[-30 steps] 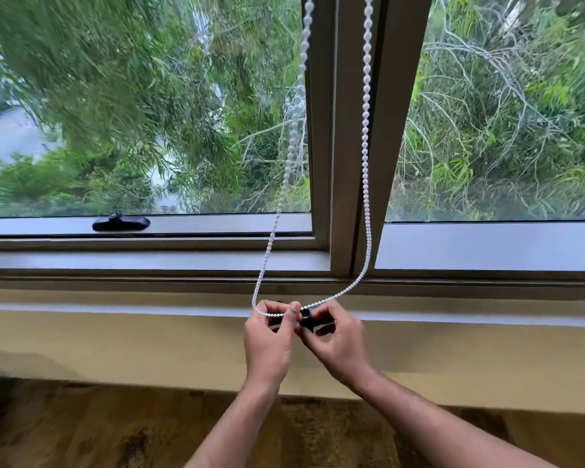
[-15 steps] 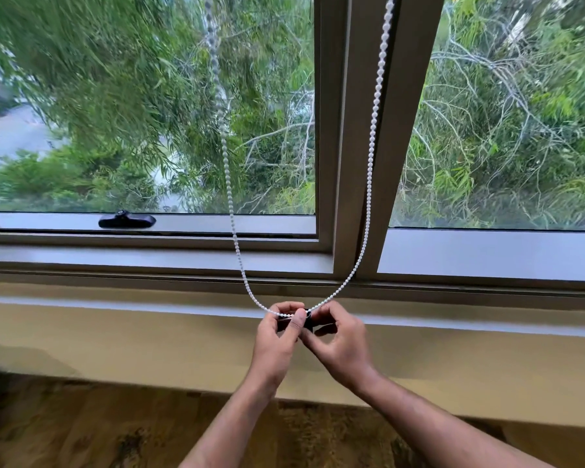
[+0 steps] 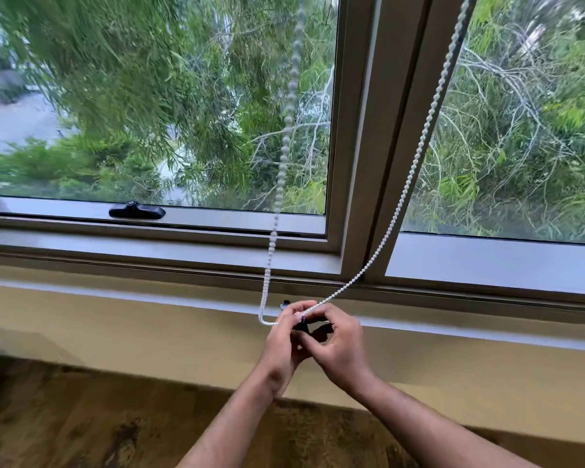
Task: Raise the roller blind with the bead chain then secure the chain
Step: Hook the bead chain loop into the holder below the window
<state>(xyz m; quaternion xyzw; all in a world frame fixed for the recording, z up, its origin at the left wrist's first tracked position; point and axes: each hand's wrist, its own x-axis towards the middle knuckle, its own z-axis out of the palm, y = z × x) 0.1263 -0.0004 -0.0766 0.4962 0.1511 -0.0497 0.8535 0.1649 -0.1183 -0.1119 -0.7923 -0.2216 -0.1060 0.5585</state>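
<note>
Below window sill (image 3: 183, 300), left hand (image 3: 282, 346) now lower-left on bead chain (image 3: 399, 204).

A white plastic bead chain (image 3: 407, 194) hangs as a loop in two strands before the grey window frame (image 3: 362, 157). Its bottom bend lies just below the frame's lower rail, at a small black clip (image 3: 299, 324), mostly hidden.

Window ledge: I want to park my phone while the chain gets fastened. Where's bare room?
Ledge lies bare left of the bead chain, and right of the hands. Crowded where left hand and right hand meet.
</note>
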